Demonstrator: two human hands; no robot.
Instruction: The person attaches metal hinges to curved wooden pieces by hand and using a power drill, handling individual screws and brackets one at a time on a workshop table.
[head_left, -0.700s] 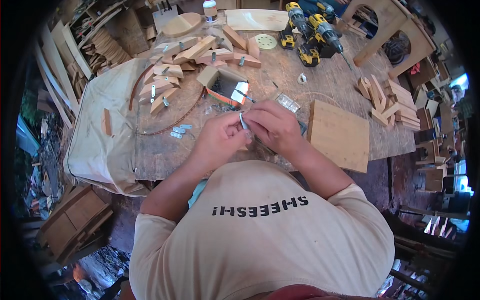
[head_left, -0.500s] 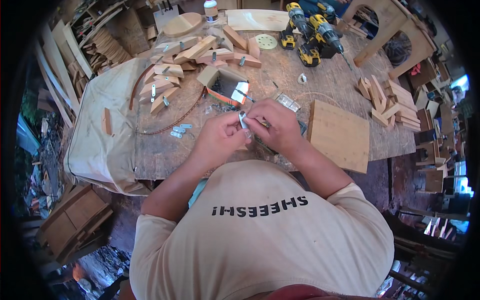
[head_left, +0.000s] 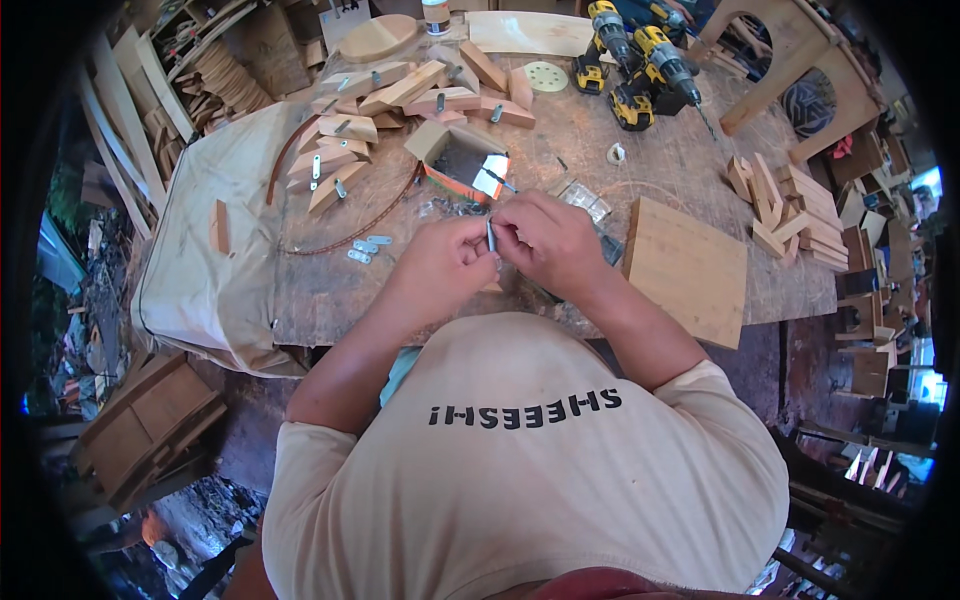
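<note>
Near the table's front edge, my left hand [head_left: 445,265] pinches a small metal plate [head_left: 491,237], now seen nearly edge-on. Its thumb and fingers are closed on the lower part. My right hand [head_left: 553,240] is closed just beside the plate's upper end, fingertips bunched; whatever they hold is hidden. Several loose metal plates [head_left: 368,248] with rounded ends lie left of my hands. Just beyond my hands stands an open cardboard box [head_left: 432,145] with small dark pieces inside. Past it, wooden blocks [head_left: 405,90] are heaped, several with a metal plate attached.
Two yellow-black cordless drills [head_left: 650,75] stand at the back right. A square wooden board [head_left: 690,270] lies right of my hands, with more wood blocks [head_left: 800,215] beyond. A cloth-covered surface [head_left: 205,260] adjoins the left side. A thin curved strip [head_left: 375,225] crosses the tabletop.
The metal plate has turned from showing its flat face to nearly edge-on between my hands. The whole view has shifted slightly. Both hands stay close together.
</note>
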